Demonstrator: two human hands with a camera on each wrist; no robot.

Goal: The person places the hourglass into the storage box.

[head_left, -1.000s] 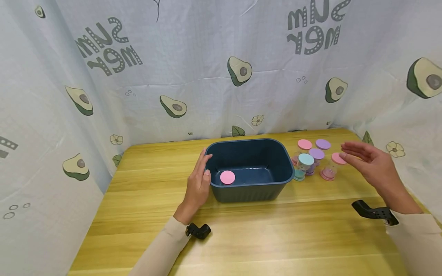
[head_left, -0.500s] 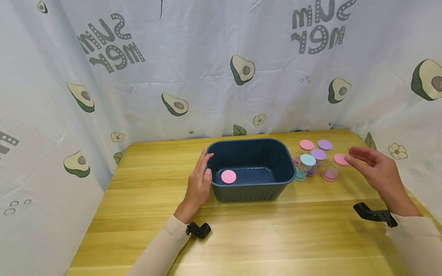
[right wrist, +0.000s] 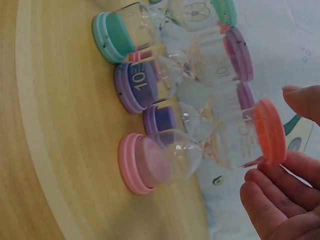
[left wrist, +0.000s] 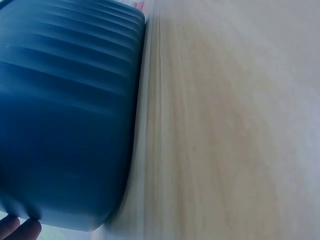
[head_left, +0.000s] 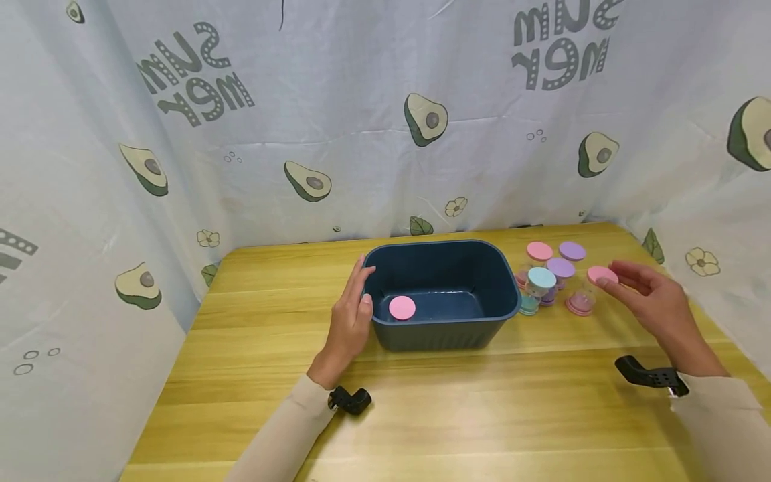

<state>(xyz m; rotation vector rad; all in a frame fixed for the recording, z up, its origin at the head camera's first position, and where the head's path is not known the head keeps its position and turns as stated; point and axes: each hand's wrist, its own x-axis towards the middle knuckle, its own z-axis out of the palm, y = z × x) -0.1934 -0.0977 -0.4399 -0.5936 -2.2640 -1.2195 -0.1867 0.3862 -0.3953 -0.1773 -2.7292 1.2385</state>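
In the head view, my left hand (head_left: 349, 321) rests with fairly straight fingers against the left end of a dark blue plastic bin (head_left: 436, 339). Two of its fingertips (left wrist: 27, 229) show at the bin's edge in the left wrist view. My right hand (head_left: 656, 304) is around the pink top cap of an upright hourglass (head_left: 580, 304). Seen from the right wrist, its fingers lie right at the cap of that pink hourglass (right wrist: 150, 162), while the thumb stays a little apart from it. Inside the bin, a round pink cap (head_left: 402, 308) shows near the front left.
Just right of the bin stands a cluster of hourglasses: a teal one (head_left: 541, 278), purple ones (head_left: 560, 268) and another pink one (head_left: 539, 252). All are on the wooden table (head_left: 259, 355). An avocado-print curtain (head_left: 361, 100) hangs behind and at both sides.
My right hand has moved in closer around the pink hourglass's cap. The left hand stays at the bin, and the whole head view has shifted slightly.
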